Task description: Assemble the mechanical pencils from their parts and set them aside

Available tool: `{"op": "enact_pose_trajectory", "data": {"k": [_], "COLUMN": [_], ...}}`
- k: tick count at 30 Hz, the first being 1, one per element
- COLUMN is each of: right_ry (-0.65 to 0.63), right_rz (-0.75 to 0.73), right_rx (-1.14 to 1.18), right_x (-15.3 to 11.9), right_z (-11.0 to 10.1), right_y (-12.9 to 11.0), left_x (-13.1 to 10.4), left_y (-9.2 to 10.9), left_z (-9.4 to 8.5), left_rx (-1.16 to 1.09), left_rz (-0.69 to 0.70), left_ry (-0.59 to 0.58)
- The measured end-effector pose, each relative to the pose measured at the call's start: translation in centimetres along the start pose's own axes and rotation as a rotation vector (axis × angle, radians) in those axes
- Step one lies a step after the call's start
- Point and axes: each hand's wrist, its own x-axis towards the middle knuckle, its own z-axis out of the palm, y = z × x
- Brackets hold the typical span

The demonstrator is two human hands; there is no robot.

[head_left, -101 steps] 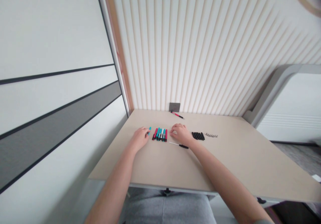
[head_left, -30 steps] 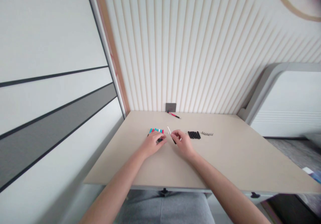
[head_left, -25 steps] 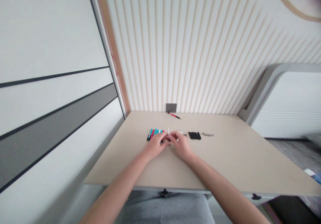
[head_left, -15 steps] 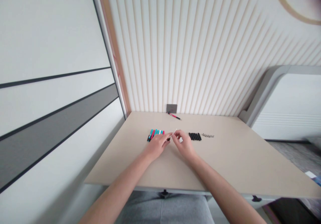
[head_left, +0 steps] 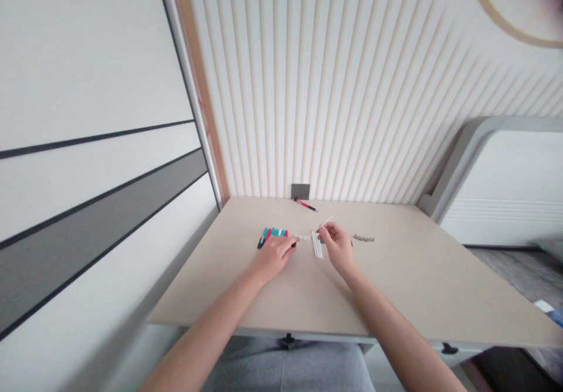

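My right hand (head_left: 338, 246) pinches a thin white stick (head_left: 326, 221) that points up and away, just above a row of white sticks (head_left: 317, 246) on the beige table. My left hand (head_left: 273, 256) has its fingers closed around a small dark piece (head_left: 294, 244), mostly hidden. Beyond and beside that hand lie several teal, red and white pen barrels (head_left: 265, 237). Small white pieces (head_left: 302, 237) sit between the hands. Right of my right hand is a row of small grey metal pieces (head_left: 364, 238). My right hand covers most of the black pieces.
A red and black pen (head_left: 305, 205) lies at the back of the table (head_left: 404, 286), near a dark wall socket (head_left: 300, 191). A white cabinet (head_left: 88, 204) borders the left side. A grey-white headboard (head_left: 505, 181) stands at the right.
My right hand has moved right, away from my left hand, with the white stick. The white sticks and small white pieces now show more, while the black pieces are mostly covered.
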Motion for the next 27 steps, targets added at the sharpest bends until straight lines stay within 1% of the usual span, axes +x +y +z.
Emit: {"op": "enact_pose_trajectory", "data": {"k": [3,7,9,12,16,19,23,27], "right_ry": [-0.026,-0.12,-0.176,-0.281,-0.407,-0.482,-0.573,-0.63], "right_rz": [-0.073,-0.184,-0.267,-0.398,-0.55,-0.626,-0.665,-0.656], "right_rx": [-0.261,-0.504,-0.615,-0.751,-0.86,-0.921,-0.958,-0.95], "right_x": [0.3,0.5,0.6,0.7,1.1,1.4,1.7,1.8], "right_z": [-1.2,-3.1,-3.6,-3.3,-2.5,-2.2,-2.1,-2.1], "right_y": [0.8,1.5,1.7,2.0,2.4,2.7,3.0,3.1], "left_x": [-0.1,-0.2,-0.2,-0.1,-0.1,-0.1,-0.2,-0.2], "left_y": [-0.2,-0.3,-0.3,-0.2,-0.2,-0.3,-0.4,-0.3], "left_z": [0.0,-0.2,-0.3,-0.4,-0.5,-0.5,-0.4,-0.4], "left_rx": [0.01,0.014,0.014,0.018,0.028,0.033,0.043,0.048], "left_rz": [0.003,-0.003,-0.001,0.006,0.008,0.003,-0.007,-0.008], "left_ry": [0.046,0.072,0.074,0.077,0.069,0.06,0.055,0.044]}}
